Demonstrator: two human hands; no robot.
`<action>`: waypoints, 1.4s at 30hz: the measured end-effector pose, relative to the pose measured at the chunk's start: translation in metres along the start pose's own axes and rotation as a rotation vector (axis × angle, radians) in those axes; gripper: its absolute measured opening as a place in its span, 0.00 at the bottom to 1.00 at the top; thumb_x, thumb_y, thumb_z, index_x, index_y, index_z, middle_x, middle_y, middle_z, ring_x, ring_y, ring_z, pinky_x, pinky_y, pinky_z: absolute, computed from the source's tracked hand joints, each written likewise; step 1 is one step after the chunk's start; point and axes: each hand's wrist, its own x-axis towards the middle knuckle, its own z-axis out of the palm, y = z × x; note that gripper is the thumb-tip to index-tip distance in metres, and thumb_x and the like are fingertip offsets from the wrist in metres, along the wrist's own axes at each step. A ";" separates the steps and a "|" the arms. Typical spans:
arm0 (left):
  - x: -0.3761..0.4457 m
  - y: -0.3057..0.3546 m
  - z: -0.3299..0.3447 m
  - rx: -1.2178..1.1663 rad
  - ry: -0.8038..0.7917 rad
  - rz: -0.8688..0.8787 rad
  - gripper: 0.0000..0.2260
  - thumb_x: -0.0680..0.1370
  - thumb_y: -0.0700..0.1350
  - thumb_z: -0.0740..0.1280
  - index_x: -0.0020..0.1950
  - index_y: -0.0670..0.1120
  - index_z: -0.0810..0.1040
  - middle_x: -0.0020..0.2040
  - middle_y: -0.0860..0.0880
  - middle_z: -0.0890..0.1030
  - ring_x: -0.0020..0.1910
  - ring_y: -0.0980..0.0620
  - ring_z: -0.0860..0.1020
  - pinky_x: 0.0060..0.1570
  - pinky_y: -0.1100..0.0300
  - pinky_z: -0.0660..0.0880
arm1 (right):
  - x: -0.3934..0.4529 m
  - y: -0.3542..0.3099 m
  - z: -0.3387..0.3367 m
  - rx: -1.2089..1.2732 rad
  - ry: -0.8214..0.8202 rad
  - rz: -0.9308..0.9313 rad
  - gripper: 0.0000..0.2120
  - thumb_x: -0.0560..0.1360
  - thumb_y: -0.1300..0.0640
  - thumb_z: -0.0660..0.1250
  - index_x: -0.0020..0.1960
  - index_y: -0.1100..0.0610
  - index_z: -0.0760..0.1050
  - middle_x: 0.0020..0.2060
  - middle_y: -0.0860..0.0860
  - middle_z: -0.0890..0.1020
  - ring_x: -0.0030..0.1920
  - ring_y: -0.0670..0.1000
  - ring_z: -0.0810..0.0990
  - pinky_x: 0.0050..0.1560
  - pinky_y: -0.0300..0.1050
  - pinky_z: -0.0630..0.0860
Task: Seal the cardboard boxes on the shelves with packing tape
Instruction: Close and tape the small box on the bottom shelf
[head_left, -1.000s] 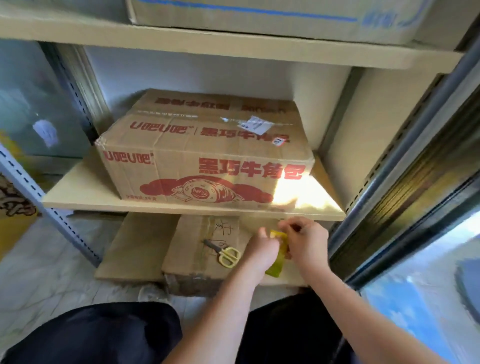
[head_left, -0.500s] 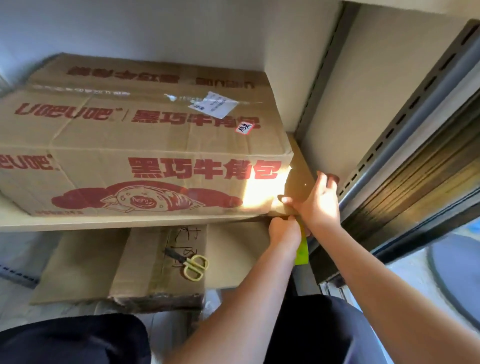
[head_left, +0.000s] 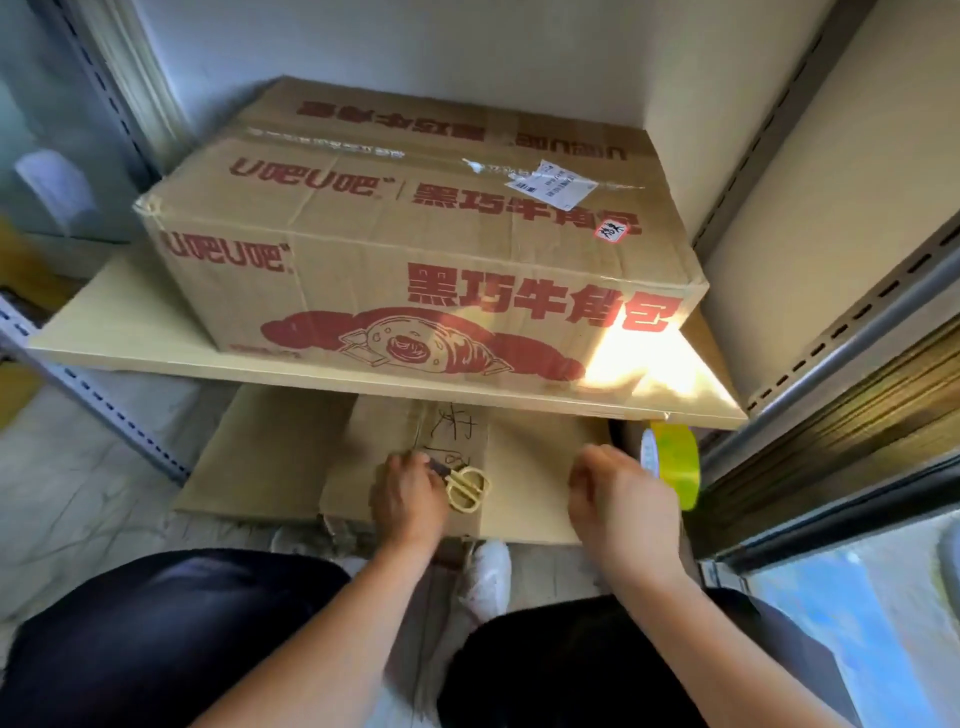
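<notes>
Two cardboard boxes show. On the shelf (head_left: 130, 338), the printed box (head_left: 415, 244) has clear tape along its top seam (worn, with a label stuck over it), so it looks sealed already. Lower and nearer, a plain box (head_left: 530, 467) lies with no fresh tape visible; I judge that one still to do. The left hand (head_left: 410, 493) is curled over the blade end of the yellow scissors (head_left: 465, 488) lying on it, seemingly taking them up. The right hand (head_left: 618, 499) grips the yellow-green tape roll (head_left: 672, 462) at the right.
</notes>
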 end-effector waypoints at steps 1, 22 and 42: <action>0.009 -0.025 -0.006 0.109 0.014 -0.030 0.14 0.78 0.39 0.65 0.63 0.45 0.77 0.64 0.41 0.76 0.64 0.41 0.73 0.61 0.48 0.73 | -0.011 -0.017 0.020 -0.037 -0.227 -0.116 0.05 0.72 0.60 0.63 0.42 0.54 0.78 0.38 0.49 0.80 0.37 0.56 0.80 0.28 0.42 0.63; 0.045 -0.138 -0.029 0.190 -0.016 -0.576 0.47 0.73 0.67 0.67 0.81 0.50 0.45 0.76 0.38 0.54 0.73 0.35 0.59 0.70 0.39 0.63 | -0.062 -0.141 0.145 0.465 -0.666 0.344 0.24 0.70 0.41 0.68 0.57 0.54 0.65 0.44 0.49 0.78 0.44 0.52 0.80 0.44 0.49 0.80; 0.031 -0.160 -0.023 -0.151 -0.036 -0.356 0.38 0.78 0.63 0.62 0.81 0.50 0.50 0.70 0.42 0.74 0.62 0.42 0.77 0.36 0.56 0.76 | 0.046 -0.002 0.223 0.745 -0.466 1.138 0.31 0.77 0.36 0.58 0.59 0.64 0.75 0.42 0.56 0.80 0.46 0.58 0.82 0.55 0.55 0.80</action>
